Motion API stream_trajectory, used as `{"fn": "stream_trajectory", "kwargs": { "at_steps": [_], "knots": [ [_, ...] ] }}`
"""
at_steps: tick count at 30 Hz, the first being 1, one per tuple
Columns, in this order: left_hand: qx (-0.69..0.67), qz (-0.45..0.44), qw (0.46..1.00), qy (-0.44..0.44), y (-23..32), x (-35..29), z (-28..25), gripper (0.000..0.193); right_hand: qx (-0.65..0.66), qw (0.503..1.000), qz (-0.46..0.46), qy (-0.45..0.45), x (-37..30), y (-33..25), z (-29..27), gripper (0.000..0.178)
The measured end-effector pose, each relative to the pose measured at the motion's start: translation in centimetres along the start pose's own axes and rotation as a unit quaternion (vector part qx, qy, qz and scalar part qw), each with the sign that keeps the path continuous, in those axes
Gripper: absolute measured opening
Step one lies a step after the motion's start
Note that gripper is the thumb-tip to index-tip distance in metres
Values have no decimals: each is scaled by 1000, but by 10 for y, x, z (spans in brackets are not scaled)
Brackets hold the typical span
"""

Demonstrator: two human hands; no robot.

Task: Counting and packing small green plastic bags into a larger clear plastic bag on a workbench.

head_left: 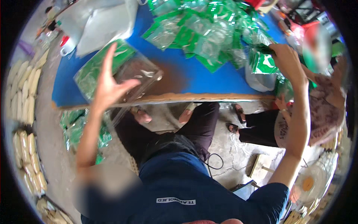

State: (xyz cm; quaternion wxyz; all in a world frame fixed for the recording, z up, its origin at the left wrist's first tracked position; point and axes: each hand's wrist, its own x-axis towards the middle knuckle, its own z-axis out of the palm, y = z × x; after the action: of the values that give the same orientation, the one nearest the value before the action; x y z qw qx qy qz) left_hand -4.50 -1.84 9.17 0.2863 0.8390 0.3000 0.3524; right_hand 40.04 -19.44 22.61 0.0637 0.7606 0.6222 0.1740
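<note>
A: Blue flat-topped table (pixel 220 83), what's on it?
B: Far side, big pile of green-and-clear plastic packets (pixel 209 31). Near L, clear rectangular plastic box (pixel 145 69), green showing thru.
A: Hands?
B: L hand's (pixel 111 85) fingers spread wide, box contact unclear. R hand (pixel 286 61) grips green-and-white plastic packet bunch (pixel 264 62), table's R.
A: Progress?
B: One bunch gathered, prob; most packets loose.
</note>
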Motion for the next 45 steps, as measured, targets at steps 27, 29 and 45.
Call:
{"fn": "stream_trajectory", "kwargs": {
  "at_steps": [27, 29, 45],
  "knots": [
    [-398, -53, 915, -40, -35, 3, 146, 94, 638, 769, -45, 22, 4, -231, 144, 115],
    [-381, -47, 923, -37, -13, 17, 138, 91, 614, 785, -56, 60, 5, -224, 144, 121],
    [-180, 21, 978, -100, -47, 16, 128, 119, 604, 795, -52, 5, 9, -222, 159, 109]
  ]
}}
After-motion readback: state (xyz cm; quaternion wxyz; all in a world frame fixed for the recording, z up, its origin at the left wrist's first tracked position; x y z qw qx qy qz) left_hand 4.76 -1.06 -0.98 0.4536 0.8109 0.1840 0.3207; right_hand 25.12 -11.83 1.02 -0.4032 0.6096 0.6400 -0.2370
